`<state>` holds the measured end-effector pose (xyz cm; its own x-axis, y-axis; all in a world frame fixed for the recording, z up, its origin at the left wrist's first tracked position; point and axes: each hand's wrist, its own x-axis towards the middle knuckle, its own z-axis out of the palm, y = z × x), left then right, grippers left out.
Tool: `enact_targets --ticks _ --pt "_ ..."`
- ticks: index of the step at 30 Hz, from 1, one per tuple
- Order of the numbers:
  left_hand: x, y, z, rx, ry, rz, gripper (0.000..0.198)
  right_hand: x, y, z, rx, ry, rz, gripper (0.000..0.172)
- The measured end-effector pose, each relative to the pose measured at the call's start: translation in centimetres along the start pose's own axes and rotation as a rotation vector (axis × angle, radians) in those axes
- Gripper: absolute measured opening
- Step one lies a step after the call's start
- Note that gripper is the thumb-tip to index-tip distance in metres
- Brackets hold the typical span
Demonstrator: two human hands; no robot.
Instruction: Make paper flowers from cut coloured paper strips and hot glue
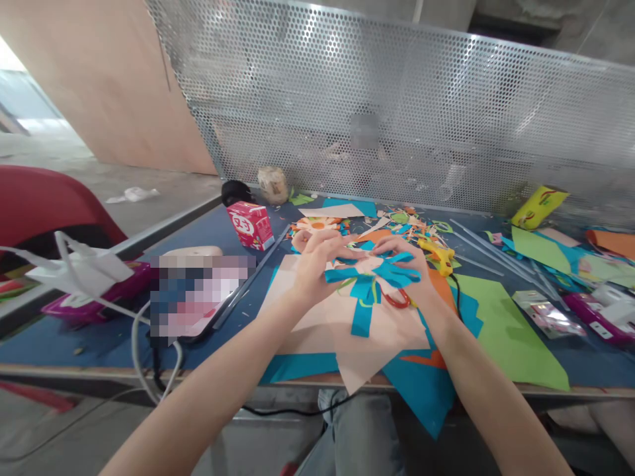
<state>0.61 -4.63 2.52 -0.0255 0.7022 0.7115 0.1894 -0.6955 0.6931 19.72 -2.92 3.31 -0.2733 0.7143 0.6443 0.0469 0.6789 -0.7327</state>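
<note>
Between my two hands is a paper flower [364, 285] with blue strip petals and a pale middle. My left hand [320, 254] grips its left far side, fingers bent together. My right hand [404, 254] pinches its far right edge, some fingertips hidden behind the petals. One blue strip hangs down toward me over pale sheets of paper [302, 324]. Below the right hand, the red handle of a pair of scissors [397, 301] shows. An orange and white paper flower [320, 226] lies just beyond my left hand.
A yellow glue gun [439, 256] with a black cord lies right of my hands. Paper scraps [401, 221] cover the far side. Left stand a pink box [251, 225] and a blurred-out device [203, 297]; right are green sheets [510, 330]. A perforated metal screen [397, 99] bounds the table.
</note>
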Motion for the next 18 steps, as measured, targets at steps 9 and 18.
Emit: enact_targets --ticks 9,18 --pt "0.6 -1.1 1.5 -0.130 0.067 -0.140 0.075 0.5 -0.3 1.0 -0.060 0.136 0.296 0.018" --pt "1.0 -1.9 1.4 -0.268 0.088 -0.283 0.091 0.6 0.8 1.0 0.141 0.234 0.422 0.025"
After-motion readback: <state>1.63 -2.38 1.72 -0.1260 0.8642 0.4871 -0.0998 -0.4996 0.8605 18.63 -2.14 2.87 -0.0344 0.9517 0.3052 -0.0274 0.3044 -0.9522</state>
